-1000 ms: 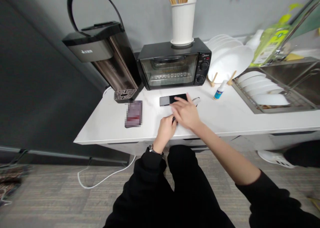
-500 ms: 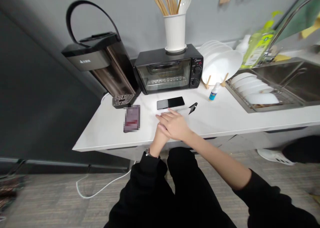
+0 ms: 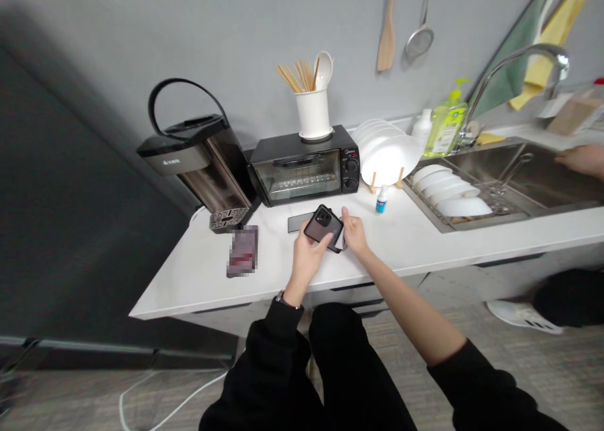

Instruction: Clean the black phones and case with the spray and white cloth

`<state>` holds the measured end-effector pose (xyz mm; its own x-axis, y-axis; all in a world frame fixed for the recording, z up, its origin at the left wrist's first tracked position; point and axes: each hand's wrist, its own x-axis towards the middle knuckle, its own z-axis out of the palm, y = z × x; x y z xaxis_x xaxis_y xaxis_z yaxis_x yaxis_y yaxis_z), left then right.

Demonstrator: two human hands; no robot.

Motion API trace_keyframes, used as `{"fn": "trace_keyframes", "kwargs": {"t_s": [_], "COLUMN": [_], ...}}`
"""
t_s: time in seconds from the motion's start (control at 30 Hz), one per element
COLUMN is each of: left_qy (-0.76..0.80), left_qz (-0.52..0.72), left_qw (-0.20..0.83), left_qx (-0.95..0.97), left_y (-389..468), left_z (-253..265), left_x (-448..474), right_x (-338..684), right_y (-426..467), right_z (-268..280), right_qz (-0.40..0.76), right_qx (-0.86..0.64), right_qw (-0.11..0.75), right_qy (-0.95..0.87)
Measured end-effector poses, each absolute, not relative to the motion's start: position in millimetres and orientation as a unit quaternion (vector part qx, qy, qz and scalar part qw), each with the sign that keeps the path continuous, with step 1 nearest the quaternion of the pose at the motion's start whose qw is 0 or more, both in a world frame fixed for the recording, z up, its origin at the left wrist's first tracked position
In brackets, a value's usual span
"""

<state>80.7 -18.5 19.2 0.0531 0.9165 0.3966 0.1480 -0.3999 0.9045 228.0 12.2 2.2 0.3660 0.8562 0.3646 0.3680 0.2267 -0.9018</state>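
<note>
A black-framed phone case [image 3: 333, 235] with a see-through back and a dark camera surround is held up over the counter, tilted. My left hand [image 3: 307, 253] grips its lower left side, thumb across the back. At its right edge my right hand [image 3: 355, 235] pinches the case, thumb raised; its other fingers are partly hidden. Behind the case a phone [image 3: 298, 223] lies flat on the counter, its right part covered. To the right stands a small white bottle with a blue label [image 3: 381, 201].
A toaster oven [image 3: 302, 176] carries a white utensil holder [image 3: 313, 113]. At left are a water dispenser [image 3: 202, 160] and a pixelated item [image 3: 243, 251]. White plates [image 3: 391, 157] stand beside the sink [image 3: 436, 223], which holds bowls [image 3: 460, 195]. Another person's hand [image 3: 585, 160] reaches over the sink.
My hands were clasped together over the counter; now they are apart and hold the phone case. The view has tilted up, and another person's hand has appeared at right.
</note>
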Motion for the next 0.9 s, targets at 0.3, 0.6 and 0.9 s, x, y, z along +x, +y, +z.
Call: {"fn": "trace_keyframes", "kwargs": {"t_s": [0.3,0.6,0.9], "left_qy": [0.483,0.356,0.381], "left_qz": [0.364,0.262,0.281], "left_qw": [0.099,0.112,0.150], "left_qx": [0.790,0.890,0.868], "left_y": [-30.9,-30.0,-35.4], "left_z": [20.8,29.2,27.3], "left_x": [65.9,75.4,77.3], "right_x": [267.8,234.9,231.1], "right_y": [9.2,-20.9,-52.5], "right_z": [12.8,57.7,48.2], "right_qz": [0.246,0.286,0.112], "right_qx": [-0.540,-0.444,-0.389], "right_qw": [0.727,0.757,0.653], "right_qy": [-0.345,-0.385,-0.640]}}
